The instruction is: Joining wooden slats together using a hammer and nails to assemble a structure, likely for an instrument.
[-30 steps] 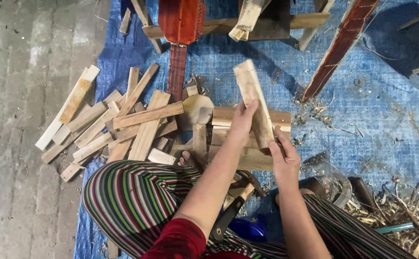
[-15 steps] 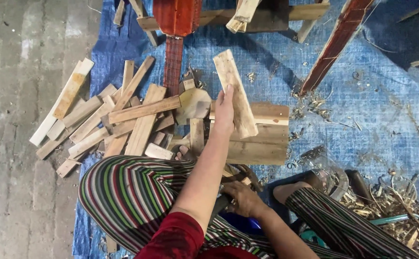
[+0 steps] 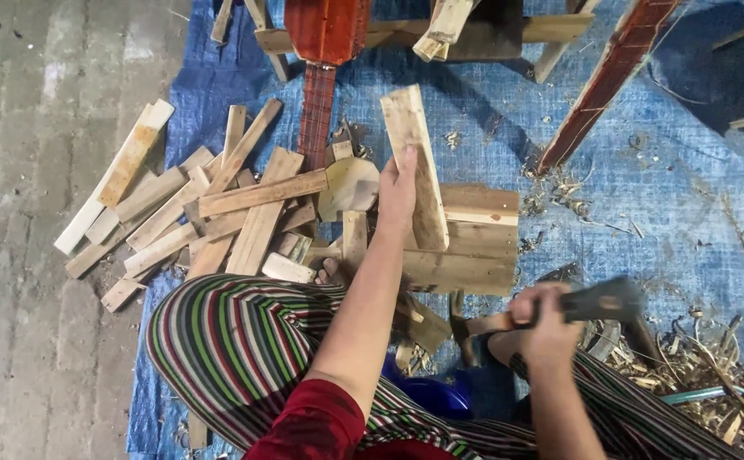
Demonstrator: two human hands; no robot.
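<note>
Head view: left hand (image 3: pixel 396 192) steadies upright plank (image 3: pixel 416 162), right hand (image 3: pixel 545 319) grips hatchet (image 3: pixel 598 300)

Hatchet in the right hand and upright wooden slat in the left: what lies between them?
In the head view, the thick pale wooden block lies between them.

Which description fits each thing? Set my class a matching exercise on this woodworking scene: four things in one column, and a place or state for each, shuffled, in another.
1. left hand
2. right hand
3. pile of wood strips
4. tarp

a. blue, spread on the floor
b. grips a hatchet
c. lies left of the striped trousers' knee
d. holds a plank upright on a block

Pairs: 1-d, 2-b, 3-c, 4-a
</note>
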